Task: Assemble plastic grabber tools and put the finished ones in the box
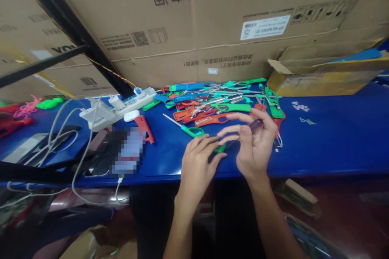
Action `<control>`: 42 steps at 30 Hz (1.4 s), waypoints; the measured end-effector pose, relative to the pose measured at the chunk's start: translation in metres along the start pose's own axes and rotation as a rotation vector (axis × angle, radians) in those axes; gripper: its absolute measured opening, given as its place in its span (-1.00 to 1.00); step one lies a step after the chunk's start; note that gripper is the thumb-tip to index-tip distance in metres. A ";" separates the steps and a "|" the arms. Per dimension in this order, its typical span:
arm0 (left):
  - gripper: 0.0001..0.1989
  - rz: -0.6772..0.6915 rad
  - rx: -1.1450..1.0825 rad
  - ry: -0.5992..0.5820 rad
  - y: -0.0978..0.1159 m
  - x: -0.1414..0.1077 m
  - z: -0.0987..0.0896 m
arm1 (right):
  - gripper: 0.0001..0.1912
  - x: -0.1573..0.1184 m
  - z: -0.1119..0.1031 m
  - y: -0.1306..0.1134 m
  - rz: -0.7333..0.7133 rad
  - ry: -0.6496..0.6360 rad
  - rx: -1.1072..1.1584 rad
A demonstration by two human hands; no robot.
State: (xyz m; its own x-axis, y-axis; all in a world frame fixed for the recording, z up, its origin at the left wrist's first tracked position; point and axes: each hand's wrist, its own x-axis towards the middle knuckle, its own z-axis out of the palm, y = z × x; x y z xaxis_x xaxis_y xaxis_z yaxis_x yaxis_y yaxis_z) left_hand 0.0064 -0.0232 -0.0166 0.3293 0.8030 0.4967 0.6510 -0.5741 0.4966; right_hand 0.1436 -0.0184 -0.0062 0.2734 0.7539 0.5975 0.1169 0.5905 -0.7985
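My left hand (199, 156) is closed around a green gas lighter (194, 131), whose thin metal tube points up and to the left. Its green body passes beneath my fingers and shows again at their right side. In my right hand (257, 145) is a screwdriver (255, 125) with a dark purple handle, held between thumb and fingers. The thin shaft runs left towards the green body; where its tip sits is hidden. Just behind both hands lies a pile of red, green and blue lighter parts (209, 119) with metal tubes and loose wires.
Left of the pile are a white power strip (130, 107), cables, a red lighter part (145, 128) and a phone (127, 149). An open cardboard box (319, 79) stands at right, near small white pieces (300, 106). A large carton (188, 20) backs the blue table (334, 141).
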 end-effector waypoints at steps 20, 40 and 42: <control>-0.81 0.017 0.001 -0.007 -0.001 -0.001 0.000 | -0.80 -0.003 0.007 -0.002 -0.049 0.024 0.004; -0.82 0.042 -0.025 0.015 -0.001 -0.002 0.001 | -0.78 -0.004 0.007 -0.001 -0.086 -0.046 0.071; -0.83 0.041 -0.028 0.020 -0.001 -0.002 0.001 | -0.75 -0.004 0.006 0.000 -0.097 -0.058 0.086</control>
State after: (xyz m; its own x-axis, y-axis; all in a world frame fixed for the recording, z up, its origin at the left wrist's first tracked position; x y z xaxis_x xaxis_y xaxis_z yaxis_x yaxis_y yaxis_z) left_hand 0.0055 -0.0239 -0.0184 0.3411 0.7757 0.5310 0.6182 -0.6106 0.4950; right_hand 0.1369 -0.0191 -0.0083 0.2087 0.7059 0.6769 0.0572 0.6821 -0.7290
